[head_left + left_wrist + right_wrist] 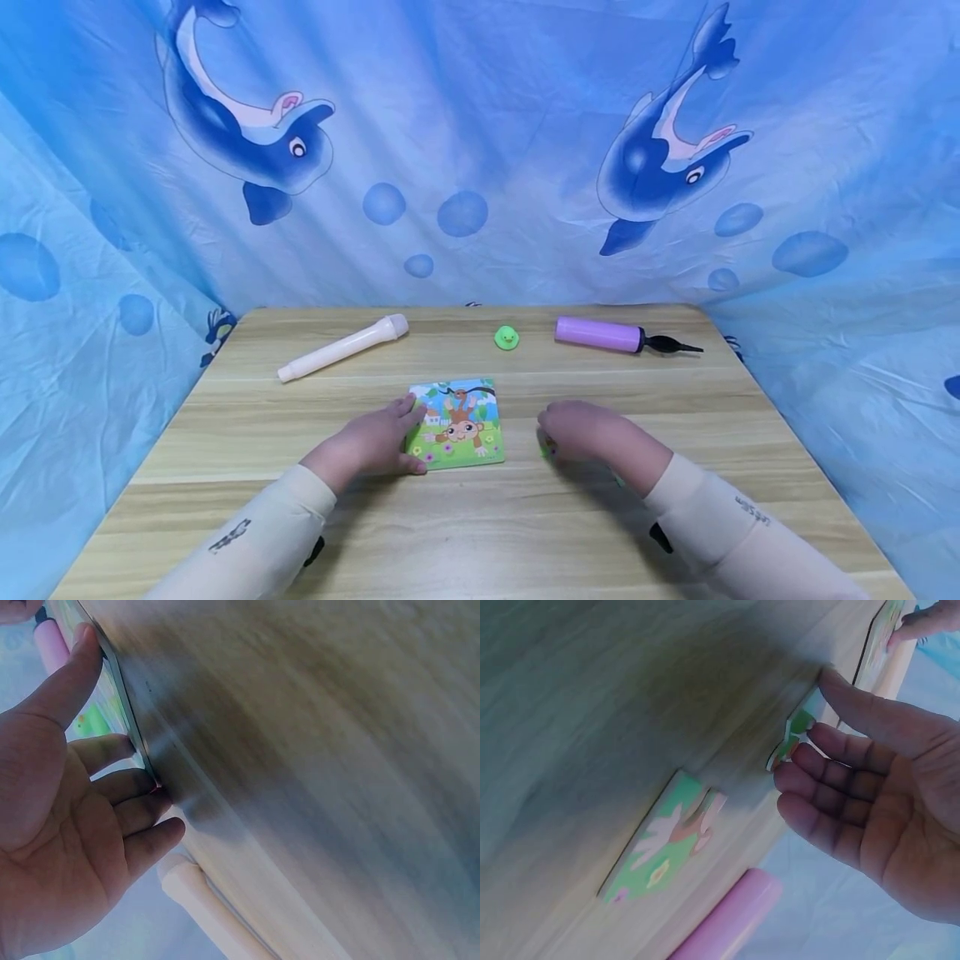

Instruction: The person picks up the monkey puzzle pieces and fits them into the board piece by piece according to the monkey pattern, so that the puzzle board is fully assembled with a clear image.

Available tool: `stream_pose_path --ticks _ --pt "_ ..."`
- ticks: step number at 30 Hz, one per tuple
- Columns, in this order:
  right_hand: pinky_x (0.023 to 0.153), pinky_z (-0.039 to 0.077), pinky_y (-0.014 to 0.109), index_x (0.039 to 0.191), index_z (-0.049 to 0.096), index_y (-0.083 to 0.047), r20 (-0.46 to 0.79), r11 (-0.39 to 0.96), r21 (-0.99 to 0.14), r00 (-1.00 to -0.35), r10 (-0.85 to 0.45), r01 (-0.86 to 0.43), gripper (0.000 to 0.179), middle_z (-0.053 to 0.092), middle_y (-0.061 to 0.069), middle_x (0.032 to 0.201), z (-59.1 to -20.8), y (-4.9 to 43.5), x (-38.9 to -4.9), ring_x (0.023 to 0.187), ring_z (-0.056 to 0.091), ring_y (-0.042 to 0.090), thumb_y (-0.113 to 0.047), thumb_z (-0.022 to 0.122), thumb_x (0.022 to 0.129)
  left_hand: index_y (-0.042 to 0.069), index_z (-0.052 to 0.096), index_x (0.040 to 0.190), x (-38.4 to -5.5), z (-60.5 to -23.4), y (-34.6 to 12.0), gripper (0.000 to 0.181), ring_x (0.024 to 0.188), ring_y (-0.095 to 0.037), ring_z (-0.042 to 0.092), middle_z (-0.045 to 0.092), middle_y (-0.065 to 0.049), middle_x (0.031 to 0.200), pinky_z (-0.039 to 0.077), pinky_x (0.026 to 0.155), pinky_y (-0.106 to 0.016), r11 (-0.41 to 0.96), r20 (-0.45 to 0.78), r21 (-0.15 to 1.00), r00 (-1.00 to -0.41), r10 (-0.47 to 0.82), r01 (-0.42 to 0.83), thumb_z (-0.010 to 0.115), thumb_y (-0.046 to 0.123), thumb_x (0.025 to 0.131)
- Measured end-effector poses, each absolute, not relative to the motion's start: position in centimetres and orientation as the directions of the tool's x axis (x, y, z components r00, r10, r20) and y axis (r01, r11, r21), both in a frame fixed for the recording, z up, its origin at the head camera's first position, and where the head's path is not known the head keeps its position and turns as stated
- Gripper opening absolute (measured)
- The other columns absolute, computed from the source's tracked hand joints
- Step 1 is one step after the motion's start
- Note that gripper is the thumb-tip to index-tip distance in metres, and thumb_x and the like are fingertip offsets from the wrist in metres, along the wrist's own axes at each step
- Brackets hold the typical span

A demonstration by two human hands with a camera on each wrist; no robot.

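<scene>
A square jigsaw puzzle (459, 432) with a hanging monkey picture lies flat on the wooden table. My left hand (377, 439) rests along its left side, fingers extended and spread, with the thumb at the near left corner. To the right of the puzzle, my right hand (588, 435) pinches a small puzzle piece (801, 721) between thumb and fingers, low over the tabletop; the hand covers most of it in the head view. A second, larger puzzle piece (667, 836), green with a pale hand print and flower, lies near the right wrist.
Along the far side of the table (465, 542) lie a whitish tube (341, 348), a small green rubber duck (507, 337) and a purple hand pump (600, 334) with a black nozzle. A blue dolphin-print curtain (480, 150) hangs behind the table.
</scene>
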State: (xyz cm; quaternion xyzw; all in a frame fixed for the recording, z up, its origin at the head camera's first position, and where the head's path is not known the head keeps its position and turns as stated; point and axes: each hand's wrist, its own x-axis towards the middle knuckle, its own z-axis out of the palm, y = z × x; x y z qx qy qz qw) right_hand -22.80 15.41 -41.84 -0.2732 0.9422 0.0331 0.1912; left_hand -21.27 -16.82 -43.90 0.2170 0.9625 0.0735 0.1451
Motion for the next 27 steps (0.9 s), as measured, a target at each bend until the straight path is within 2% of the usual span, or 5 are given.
stream_pose_path --ticks 4,9,16,22,27 --pt "0.077 0.053 0.033 0.087 0.068 -0.018 -0.342 0.816 -0.052 -0.757 -0.557 -0.576 0.016 0.057 -0.006 0.084 -42.0 15.0 -22.9 0.078 0.055 0.013 -0.022 0.079 0.077 0.008 0.035 0.152 -21.1 -43.9 -16.9 0.095 0.146 -0.038 0.027 0.022 -0.02 0.161 0.035 0.113 -0.053 0.894 -0.251 0.209 -0.862 0.441 0.397 0.073 0.056 0.08" --pt "0.07 0.05 0.031 0.088 0.065 -0.017 -0.318 0.805 -0.074 -0.751 -0.578 -0.588 0.021 0.053 -0.006 0.084 -42.4 14.5 -23.0 0.075 0.051 0.012 -0.029 0.077 0.075 0.007 0.036 0.152 -21.1 -43.8 -16.8 0.095 0.146 -0.04 0.027 0.023 -0.021 0.161 0.036 0.112 -0.056 0.889 -0.25 0.221 -0.858 0.448 0.4 0.075 0.055 0.08" --pt "0.067 0.047 0.025 0.097 0.059 -0.019 -0.201 0.759 -0.2 -0.732 -0.651 -0.62 0.025 0.053 -0.009 0.085 -42.2 12.8 -23.7 0.075 0.051 0.009 -0.035 0.071 0.082 0.01 0.034 0.153 -21.1 -43.9 -16.8 0.095 0.147 -0.038 0.026 0.021 -0.02 0.162 0.034 0.114 -0.053 0.895 -0.26 0.213 -0.86 0.438 0.391 0.073 0.057 0.08" --pt "0.071 0.048 0.025 0.101 0.059 -0.017 -0.113 0.677 -0.158 -0.668 -0.736 -0.719 0.029 0.052 -0.008 0.088 -41.6 9.3 -24.1 0.078 0.05 0.009 -0.04 0.07 0.086 0.006 0.036 0.152 -21.0 -43.6 -16.9 0.094 0.146 -0.04 0.027 0.022 -0.022 0.16 0.035 0.113 -0.053 0.888 -0.245 0.223 -0.859 0.449 0.401 0.074 0.054 0.08" --pt "0.073 0.048 0.024 0.098 0.058 -0.019 -0.102 0.626 -0.08 -0.619 -0.779 -0.776 0.028 0.052 -0.009 0.091 -42.3 6.3 -24.2 0.082 0.05 0.007 -0.042 0.068 0.087 0.004 0.036 0.151 -21.0 -43.4 -17.0 0.094 0.145 -0.04 0.028 0.023 -0.023 0.16 0.035 0.113 -0.053 0.885 -0.24 0.219 -0.856 0.458 0.412 0.074 0.054 0.081"
